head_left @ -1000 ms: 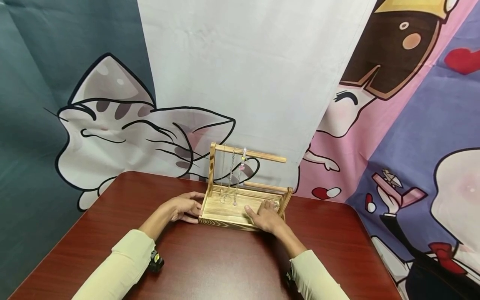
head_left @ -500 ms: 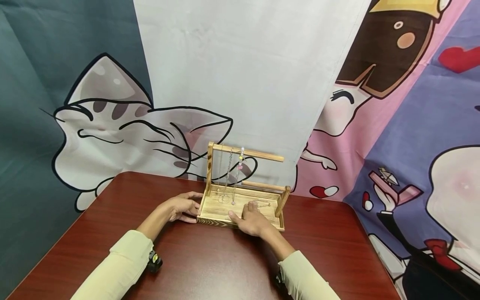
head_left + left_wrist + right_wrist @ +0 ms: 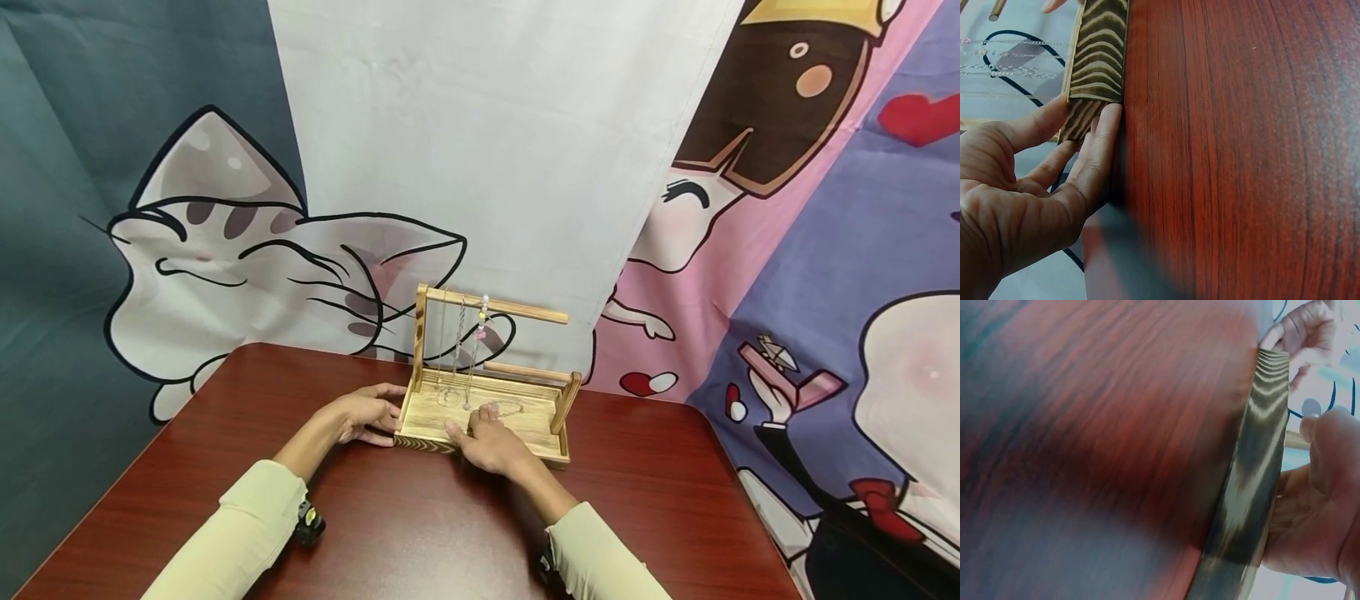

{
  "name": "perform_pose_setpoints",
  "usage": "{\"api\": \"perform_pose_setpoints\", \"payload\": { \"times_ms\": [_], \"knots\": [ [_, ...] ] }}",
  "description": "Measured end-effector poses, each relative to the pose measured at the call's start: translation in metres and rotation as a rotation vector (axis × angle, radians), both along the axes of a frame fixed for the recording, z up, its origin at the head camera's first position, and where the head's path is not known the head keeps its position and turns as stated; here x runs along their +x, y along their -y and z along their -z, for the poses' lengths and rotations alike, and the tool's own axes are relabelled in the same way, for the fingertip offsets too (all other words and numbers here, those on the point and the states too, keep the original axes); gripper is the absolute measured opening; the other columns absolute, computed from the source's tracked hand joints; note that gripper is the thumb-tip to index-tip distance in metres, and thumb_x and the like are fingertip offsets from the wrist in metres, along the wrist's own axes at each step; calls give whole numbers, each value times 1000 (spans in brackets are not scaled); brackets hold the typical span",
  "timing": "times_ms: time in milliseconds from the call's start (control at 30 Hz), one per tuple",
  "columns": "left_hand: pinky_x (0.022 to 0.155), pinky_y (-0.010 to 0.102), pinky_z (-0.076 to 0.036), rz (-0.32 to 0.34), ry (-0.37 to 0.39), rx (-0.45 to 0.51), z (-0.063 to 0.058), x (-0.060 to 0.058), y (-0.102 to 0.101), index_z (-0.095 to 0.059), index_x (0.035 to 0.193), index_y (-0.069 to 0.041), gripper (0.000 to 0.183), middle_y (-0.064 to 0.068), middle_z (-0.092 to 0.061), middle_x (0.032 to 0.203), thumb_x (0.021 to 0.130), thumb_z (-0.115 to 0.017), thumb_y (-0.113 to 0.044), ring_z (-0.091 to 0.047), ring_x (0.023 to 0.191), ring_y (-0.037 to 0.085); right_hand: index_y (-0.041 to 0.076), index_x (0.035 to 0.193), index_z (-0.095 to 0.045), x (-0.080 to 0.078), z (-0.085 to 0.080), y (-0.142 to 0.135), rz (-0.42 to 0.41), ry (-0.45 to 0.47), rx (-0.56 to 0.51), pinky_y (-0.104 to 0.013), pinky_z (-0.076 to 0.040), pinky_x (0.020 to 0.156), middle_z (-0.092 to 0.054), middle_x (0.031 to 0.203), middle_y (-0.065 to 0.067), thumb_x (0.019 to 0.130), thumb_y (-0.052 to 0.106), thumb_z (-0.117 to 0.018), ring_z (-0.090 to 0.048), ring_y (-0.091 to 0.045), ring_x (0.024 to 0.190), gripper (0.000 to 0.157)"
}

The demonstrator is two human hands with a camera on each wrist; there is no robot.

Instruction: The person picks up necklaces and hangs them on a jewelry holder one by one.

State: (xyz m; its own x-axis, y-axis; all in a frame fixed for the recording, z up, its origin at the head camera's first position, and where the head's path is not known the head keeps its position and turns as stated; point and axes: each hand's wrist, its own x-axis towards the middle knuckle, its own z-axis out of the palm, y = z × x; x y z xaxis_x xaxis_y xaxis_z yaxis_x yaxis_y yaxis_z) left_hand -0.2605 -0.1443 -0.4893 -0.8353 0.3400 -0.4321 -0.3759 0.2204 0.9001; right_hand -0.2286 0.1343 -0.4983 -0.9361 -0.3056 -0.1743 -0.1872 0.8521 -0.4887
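A wooden jewelry stand with a shallow tray base stands on the table. My left hand grips its left front corner; in the left wrist view the thumb is at the rim and the fingers are against the end. My right hand reaches over the front wall into the tray, fingertips on a thin chain bracelet, thumb spread apart. The right wrist view hides those fingertips behind the striped front wall. Several silver chain necklaces hang from the upper bar, beside a beaded strand with pink and yellow beads.
The upper bar has a free right end, and a lower bar meets the short right post. The reddish-brown table ends at a printed cartoon curtain behind the stand.
My right hand has slid left along the tray from its right end, and the chain bracelet has moved left with the fingertips. My left hand has kept its hold on the corner.
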Motion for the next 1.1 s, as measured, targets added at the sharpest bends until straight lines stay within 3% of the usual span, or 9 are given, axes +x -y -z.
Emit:
{"api": "perform_pose_setpoints", "payload": {
  "times_ms": [133, 267, 400, 633, 800, 967, 1100],
  "knots": [
    [86, 43, -70, 1, -3, 0, 0, 0, 0, -32, 173, -4, 90, 26, -66, 140, 91, -63, 15, -73, 96, 18, -4, 167, -48, -3, 3, -9, 26, -57, -150, -63, -35, 138, -46, 173, -32, 118, 59, -46, -42, -49, 164, 80],
    [84, 42, -70, 1, -5, 3, 1, 1, 0, -33, 173, -4, 89, 23, -67, 134, 92, -62, 15, -73, 96, 18, 3, 169, -49, -6, 7, -18, 43, -121, -251, -61, -49, 128, -69, 155, -25, 117, 53, -54, -65, -43, 147, 73],
    [84, 41, -70, 0, -5, 4, 2, 1, -1, -33, 173, -4, 89, 23, -67, 134, 92, -62, 15, -73, 96, 18, 2, 162, -57, -11, 6, -30, 66, -189, -305, -60, -57, 120, -77, 142, -24, 115, 37, -62, -76, -40, 132, 59],
    [85, 42, -70, -4, -6, 2, 1, 0, 0, -32, 173, -4, 89, 22, -66, 133, 91, -62, 15, -72, 96, 19, -2, 142, -73, -27, 5, -57, 96, -284, -231, -58, -64, 106, -83, 124, -22, 106, 13, -71, -81, -37, 114, 39],
    [85, 42, -70, -9, -5, -2, 1, 0, 2, -33, 173, -3, 89, 24, -68, 135, 92, -64, 15, -74, 97, 20, -2, 123, -83, -36, 12, -71, -46, -390, -158, -43, -65, 83, -84, 102, -11, 98, 3, -75, -74, -23, 89, 26],
    [85, 42, -70, -7, -5, 1, 2, 0, 2, -33, 173, -4, 89, 23, -68, 134, 92, -63, 15, -73, 97, 20, 8, 108, -87, -70, 58, -91, -214, -586, -89, -36, -67, 87, -85, 104, -5, 97, 9, -80, -80, -19, 97, 13],
    [85, 43, -70, -6, -7, 4, 2, 0, 0, -32, 173, -4, 89, 24, -68, 134, 92, -63, 14, -74, 98, 20, 13, 99, -88, -77, 70, -95, -215, -649, -24, -34, -66, 83, -84, 97, -3, 97, 11, -83, -79, -20, 93, 5]
  ]
}}
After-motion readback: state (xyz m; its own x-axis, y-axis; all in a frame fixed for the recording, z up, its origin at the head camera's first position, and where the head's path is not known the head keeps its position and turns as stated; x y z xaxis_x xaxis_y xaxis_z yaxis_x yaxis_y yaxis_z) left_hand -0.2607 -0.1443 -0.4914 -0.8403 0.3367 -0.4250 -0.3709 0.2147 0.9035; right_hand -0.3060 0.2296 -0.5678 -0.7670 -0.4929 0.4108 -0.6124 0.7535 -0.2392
